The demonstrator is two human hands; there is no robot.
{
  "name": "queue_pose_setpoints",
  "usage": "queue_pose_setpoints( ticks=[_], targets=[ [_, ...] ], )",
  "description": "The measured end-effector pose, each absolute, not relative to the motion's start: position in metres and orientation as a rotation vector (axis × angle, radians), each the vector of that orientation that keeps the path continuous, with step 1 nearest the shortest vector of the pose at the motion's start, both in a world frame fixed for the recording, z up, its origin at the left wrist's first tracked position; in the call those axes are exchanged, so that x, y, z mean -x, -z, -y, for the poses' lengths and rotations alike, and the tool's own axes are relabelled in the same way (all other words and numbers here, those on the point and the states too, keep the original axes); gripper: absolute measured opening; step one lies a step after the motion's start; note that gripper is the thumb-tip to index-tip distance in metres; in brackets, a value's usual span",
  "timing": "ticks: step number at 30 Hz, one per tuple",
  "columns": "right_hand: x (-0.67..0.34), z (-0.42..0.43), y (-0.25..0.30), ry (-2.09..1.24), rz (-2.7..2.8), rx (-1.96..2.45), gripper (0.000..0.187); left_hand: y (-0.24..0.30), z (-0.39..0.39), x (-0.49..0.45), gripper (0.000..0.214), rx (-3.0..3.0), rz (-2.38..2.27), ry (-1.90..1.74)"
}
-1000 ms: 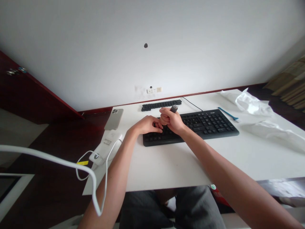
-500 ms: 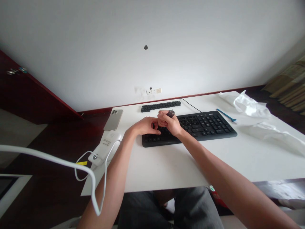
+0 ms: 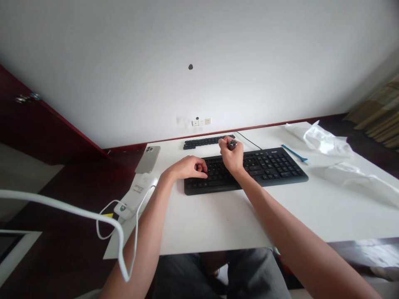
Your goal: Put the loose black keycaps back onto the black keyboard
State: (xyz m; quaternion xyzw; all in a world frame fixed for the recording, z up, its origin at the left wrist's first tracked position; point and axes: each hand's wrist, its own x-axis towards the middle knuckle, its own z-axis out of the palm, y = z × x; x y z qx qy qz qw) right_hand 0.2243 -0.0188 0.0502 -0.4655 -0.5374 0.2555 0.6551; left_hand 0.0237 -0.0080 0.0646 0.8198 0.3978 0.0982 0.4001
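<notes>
Fingers of the left hand (image 3: 188, 167) are curled with thumb and forefinger close together over the left end of the black keyboard (image 3: 263, 168), though whether they pinch anything is too small to tell, while those of the right hand (image 3: 232, 158) are wrapped tightly round a dark tool (image 3: 232, 144) above its middle. Lying flat on the desk (image 3: 212, 224), the keyboard looks light, stiff and fairly smooth, best held by its short ends or front edge; its small keys would probably be slippery and call for fingertips.
</notes>
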Motion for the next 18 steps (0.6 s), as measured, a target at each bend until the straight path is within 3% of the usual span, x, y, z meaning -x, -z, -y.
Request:
queue_pose_setpoints(
  ticks=[7, 13, 18],
  targets=[
    [-0.224, 0.024, -0.055, -0.543, 1.34, 1.079, 0.038, -0.062, 0.008, -0.027, 0.016, -2.092, -1.041, -0.293],
    [-0.226, 0.023, -0.055, -0.576, 1.293, 1.08, 0.039, -0.046, -0.011, -0.013, 0.02, -1.998, -1.498, -0.72],
    [-0.226, 0.022, -0.054, -0.617, 1.307, 1.052, 0.038, -0.025, -0.029, 0.001, 0.025, -1.855, -1.725, -0.697]
  ],
)
